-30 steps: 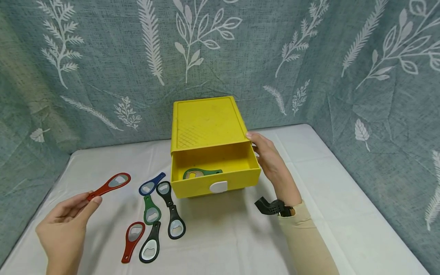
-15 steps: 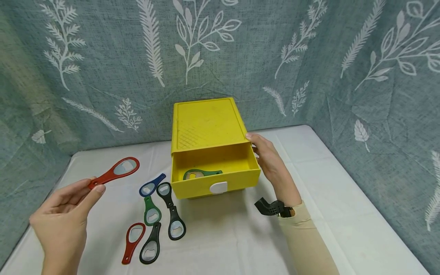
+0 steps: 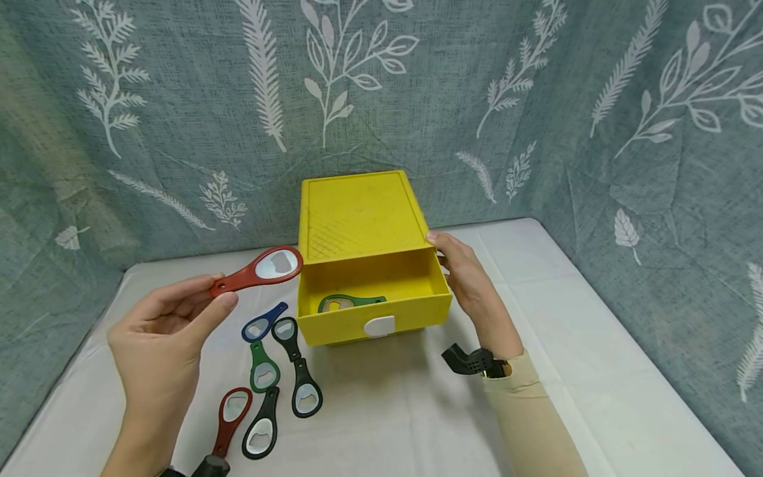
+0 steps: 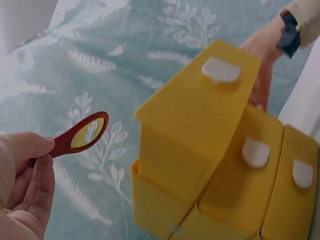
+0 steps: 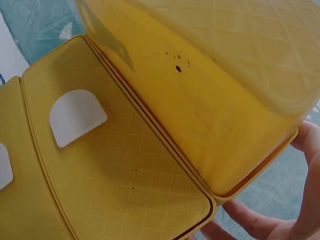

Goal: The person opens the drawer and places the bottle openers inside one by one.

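- Red bottle opener (image 3: 250, 277), one: held aloft, left of the pulled-out drawer. Long axis slants gently upward to the right in the head view; loop end points right, toward the drawer unit, handle end toward the person's left. In the left wrist view, a gap shows between loop and drawer.
- Left hand (image 3: 163, 331): pinches the handle end between thumb and fingers.
- Yellow drawer unit (image 3: 363, 215): at the loop's right; three white-knobbed fronts, the top drawer (image 3: 334, 326) pulled out.
- Green bottle opener (image 3: 365, 301): inside that drawer, long axis crosswise, loop left, handle right.
- Right hand (image 3: 473, 281): touches the unit's right front edge with thumb and fingers; whether it clasps or merely steadies, cannot tell.
- Loose bottle openers, six, on the white table covering (image 3: 381, 411): one blue (image 3: 276, 311), loop lower left; a second green (image 3: 257, 353), loop toward the person; three black (image 3: 300, 370), one loop pointing away, two toward the person; a second red (image 3: 224, 430), loop away, handle end partly hidden.
- Backdrop: blue-green cloth (image 3: 381, 126), white leaf pattern.
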Available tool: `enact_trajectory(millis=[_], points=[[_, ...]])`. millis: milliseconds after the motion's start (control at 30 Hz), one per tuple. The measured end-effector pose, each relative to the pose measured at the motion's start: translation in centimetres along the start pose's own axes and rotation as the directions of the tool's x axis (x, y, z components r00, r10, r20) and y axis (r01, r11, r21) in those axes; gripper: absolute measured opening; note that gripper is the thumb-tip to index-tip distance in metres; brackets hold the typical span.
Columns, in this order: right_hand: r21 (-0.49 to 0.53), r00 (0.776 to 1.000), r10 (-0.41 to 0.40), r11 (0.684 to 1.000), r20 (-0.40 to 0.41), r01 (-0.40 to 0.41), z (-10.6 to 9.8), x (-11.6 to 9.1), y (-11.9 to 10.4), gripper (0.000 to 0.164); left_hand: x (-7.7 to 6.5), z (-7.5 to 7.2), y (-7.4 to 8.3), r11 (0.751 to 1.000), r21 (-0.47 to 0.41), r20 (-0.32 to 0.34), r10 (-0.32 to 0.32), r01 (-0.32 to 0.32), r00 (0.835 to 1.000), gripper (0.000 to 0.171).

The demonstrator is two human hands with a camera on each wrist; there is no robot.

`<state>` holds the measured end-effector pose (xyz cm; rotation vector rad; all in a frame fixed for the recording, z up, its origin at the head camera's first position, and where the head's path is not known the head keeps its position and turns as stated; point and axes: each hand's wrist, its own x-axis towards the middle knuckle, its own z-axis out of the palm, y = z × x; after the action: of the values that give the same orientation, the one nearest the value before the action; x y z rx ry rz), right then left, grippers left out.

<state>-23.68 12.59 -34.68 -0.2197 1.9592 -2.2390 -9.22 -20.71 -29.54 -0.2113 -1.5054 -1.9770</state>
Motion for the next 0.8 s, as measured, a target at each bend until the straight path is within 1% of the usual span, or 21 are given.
enact_trajectory(millis=[33, 100, 167, 267, 333, 400, 500, 600, 800], points=[[-0.001, 1.0, 0.001, 1.0, -0.001, -0.001, 0.0, 0.0, 0.0, 0.053, 0.0, 0.4, 0.0, 1.0, 0.003, 0.018, -0.002, 0.002, 1.0, 0.039], [-0.002, 1.0, 0.004, 1.0, -0.006, -0.004, 0.0, 0.1, 0.0, 0.053, -0.1, 1.2, 0.0, 0.998, 0.065, 0.05, -0.017, 0.013, 0.999, 0.038], [-0.002, 1.0, 0.007, 1.0, -0.009, -0.007, 0.0, 0.1, 0.0, 0.053, -0.1, 1.9, -0.1, 0.995, 0.094, 0.097, -0.024, 0.014, 0.995, 0.037], [-0.001, 1.0, 0.01, 1.0, -0.013, -0.01, 0.0, 0.2, -0.1, 0.053, -0.1, 3.0, -0.3, 0.988, 0.155, 0.174, -0.034, 0.006, 0.984, 0.034], [0.001, 1.0, 0.011, 1.0, -0.012, -0.011, 0.0, 0.2, -0.1, 0.053, 0.0, 3.7, -0.7, 0.987, 0.159, 0.227, -0.035, -0.001, 0.973, 0.032], [0.001, 1.0, 0.013, 1.0, -0.014, -0.013, 0.0, 0.2, -0.1, 0.053, 0.0, 4.2, -1.0, 0.984, 0.178, 0.262, -0.04, -0.007, 0.964, 0.032], [0.002, 1.0, 0.015, 1.0, -0.015, -0.015, 0.0, 0.3, -0.1, 0.052, 0.1, 4.9, -1.3, 0.976, 0.217, 0.296, -0.045, -0.022, 0.954, 0.031], [0.005, 1.0, 0.017, 1.0, -0.015, -0.017, 0.0, 0.3, -0.1, 0.052, 0.4, 5.5, -1.4, 0.958, 0.282, 0.313, -0.046, -0.046, 0.949, 0.03], [0.009, 1.0, 0.011, 1.0, -0.009, -0.01, 0.0, 0.4, -0.1, 0.052, 0.9, 6.0, -1.6, 0.932, 0.353, 0.35, -0.054, -0.078, 0.935, 0.03]])
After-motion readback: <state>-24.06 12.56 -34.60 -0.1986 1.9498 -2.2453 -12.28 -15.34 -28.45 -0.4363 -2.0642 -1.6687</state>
